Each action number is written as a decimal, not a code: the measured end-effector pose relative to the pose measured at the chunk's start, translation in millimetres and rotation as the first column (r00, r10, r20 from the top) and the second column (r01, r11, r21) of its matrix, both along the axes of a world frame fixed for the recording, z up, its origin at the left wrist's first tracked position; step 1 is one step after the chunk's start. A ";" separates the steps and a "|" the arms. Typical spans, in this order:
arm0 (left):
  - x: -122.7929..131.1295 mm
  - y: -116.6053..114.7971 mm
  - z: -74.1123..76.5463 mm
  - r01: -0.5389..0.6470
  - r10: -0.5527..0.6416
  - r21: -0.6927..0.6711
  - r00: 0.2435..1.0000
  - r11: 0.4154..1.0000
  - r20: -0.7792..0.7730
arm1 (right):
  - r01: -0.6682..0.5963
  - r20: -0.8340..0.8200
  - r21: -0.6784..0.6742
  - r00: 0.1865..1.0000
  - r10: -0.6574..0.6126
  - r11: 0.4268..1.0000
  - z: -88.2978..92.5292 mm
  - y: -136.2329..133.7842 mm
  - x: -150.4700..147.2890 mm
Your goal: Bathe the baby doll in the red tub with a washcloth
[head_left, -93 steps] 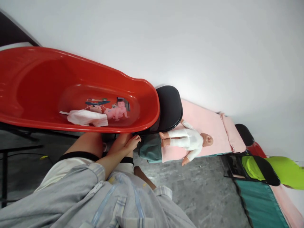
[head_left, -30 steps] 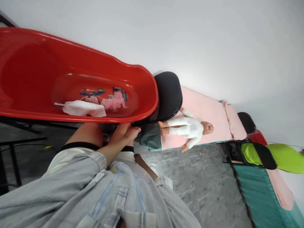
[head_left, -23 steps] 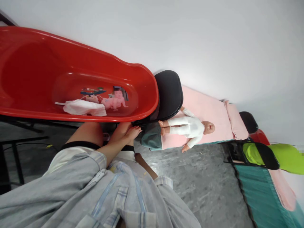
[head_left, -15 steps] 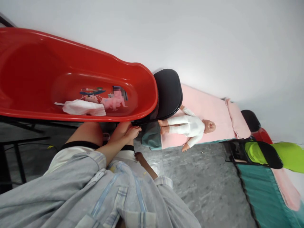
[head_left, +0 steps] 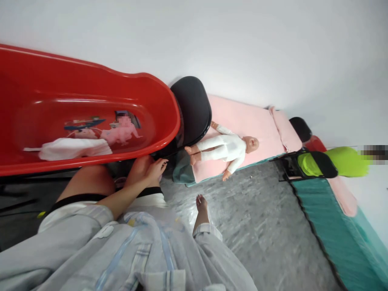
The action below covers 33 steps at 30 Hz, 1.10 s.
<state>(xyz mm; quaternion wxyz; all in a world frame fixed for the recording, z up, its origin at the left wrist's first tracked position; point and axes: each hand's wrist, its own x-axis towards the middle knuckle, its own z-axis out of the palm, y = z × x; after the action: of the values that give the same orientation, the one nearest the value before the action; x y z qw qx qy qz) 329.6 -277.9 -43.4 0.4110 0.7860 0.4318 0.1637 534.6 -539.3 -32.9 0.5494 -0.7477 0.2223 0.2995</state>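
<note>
My left hand (head_left: 156,169) rests on my right knee, its fingers loosely stretched out and holding nothing. Off to the right, my right hand (head_left: 201,202) hangs over the grey floor, empty, with its fingers slightly bent. Beyond it, a baby doll (head_left: 222,148) in a white bodysuit lies on its back on a pink padded cot (head_left: 242,111), apart from both hands. In front of my knees stands a red baby bathtub (head_left: 145,87). Inside the tub are a white cloth (head_left: 74,148) and a pink doll or toy (head_left: 119,132), partly blurred.
A black chair (head_left: 194,109) stands between tub and cot. A folded pink pillow (head_left: 286,128) lies at the cot's far end. Farther right are a lime-green chair cover (head_left: 348,161) and a teal cot (head_left: 321,210). The white wall (head_left: 242,48) runs behind everything.
My right hand has moved out from beside my thigh over the floor. My left hand stays on the knee. The view has turned right, and a blurred shape now shows at the right edge.
</note>
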 end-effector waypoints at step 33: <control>216.5 26.9 99.9 0.352 -0.353 0.305 0.934 0.885 -0.052 | -0.438 0.443 0.594 0.878 0.179 0.675 144.2 117.5 258.6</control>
<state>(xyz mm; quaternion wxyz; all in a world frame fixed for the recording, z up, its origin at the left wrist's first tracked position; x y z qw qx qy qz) 546.1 -251.0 56.5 0.3065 0.9056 0.2498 0.1538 793.2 -421.8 111.3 0.7540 -0.5621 -0.1354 0.3119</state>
